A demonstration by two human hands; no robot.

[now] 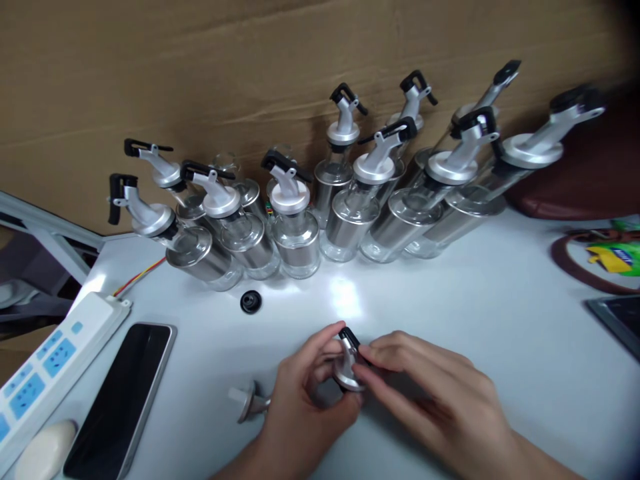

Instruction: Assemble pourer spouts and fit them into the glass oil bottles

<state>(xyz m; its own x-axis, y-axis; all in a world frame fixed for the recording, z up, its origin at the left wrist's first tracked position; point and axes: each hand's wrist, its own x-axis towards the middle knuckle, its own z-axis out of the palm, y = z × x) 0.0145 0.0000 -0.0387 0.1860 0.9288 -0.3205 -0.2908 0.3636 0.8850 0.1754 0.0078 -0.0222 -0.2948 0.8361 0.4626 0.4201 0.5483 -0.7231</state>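
Note:
A silver bottle pourer (349, 372) with a black flip lever (349, 337) is held between my two hands above the white table. Curled around its round base, my left hand (313, 393) grips it from the left, a fingertip at the lever's top. From the right, my right hand (435, 393) pinches its side with thumb and forefinger, near the lever. Another silver pourer piece (247, 403) lies on the table, partly hidden behind my left hand. A small black round stopper ring (251, 302) sits farther back, close to the bottles.
Several glass oil bottles (296, 247) with metal bands and pourers stand along a cardboard wall (200, 73). At left are a power strip (55, 367), a phone (123, 400) and a pale rounded object (47, 450). A dark device (620, 320) and a green-yellow packet (617, 259) lie at right.

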